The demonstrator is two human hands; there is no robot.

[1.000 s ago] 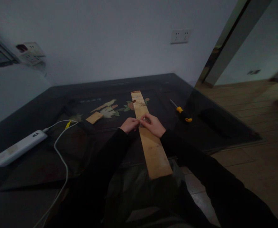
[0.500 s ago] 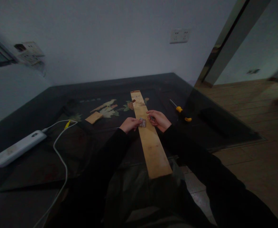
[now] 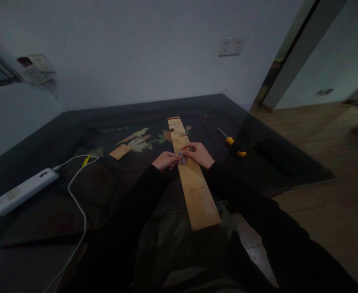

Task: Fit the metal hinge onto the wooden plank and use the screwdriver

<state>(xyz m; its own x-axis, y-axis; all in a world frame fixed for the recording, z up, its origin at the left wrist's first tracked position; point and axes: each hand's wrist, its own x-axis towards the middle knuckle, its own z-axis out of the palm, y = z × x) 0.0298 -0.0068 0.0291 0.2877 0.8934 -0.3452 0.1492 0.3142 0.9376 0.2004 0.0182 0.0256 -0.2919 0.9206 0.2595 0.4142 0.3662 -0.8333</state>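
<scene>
A long pale wooden plank (image 3: 194,191) lies lengthwise on a dark table (image 3: 59,203), its near end hanging over the edge above my lap. A small metal hinge (image 3: 182,158) rests on the plank's middle. My left hand (image 3: 165,160) is closed, its fingertips holding the hinge's left edge. Over the plank just beyond the hinge, my right hand (image 3: 198,154) pinches something small and thin that I cannot name. Both sleeves are black.
A yellow-and-black screwdriver (image 3: 233,145) lies right of the plank. A small wood block (image 3: 120,151) sits to the left. A white power strip (image 3: 20,191) with a white cable (image 3: 77,203) lies at far left. Wall sockets (image 3: 230,46) are behind. Wooden floor spreads to the right.
My right hand left the hinge, moved right toward the screwdriver half a second ago, and has come back over the plank beside the hinge. The left hand stayed on the hinge.
</scene>
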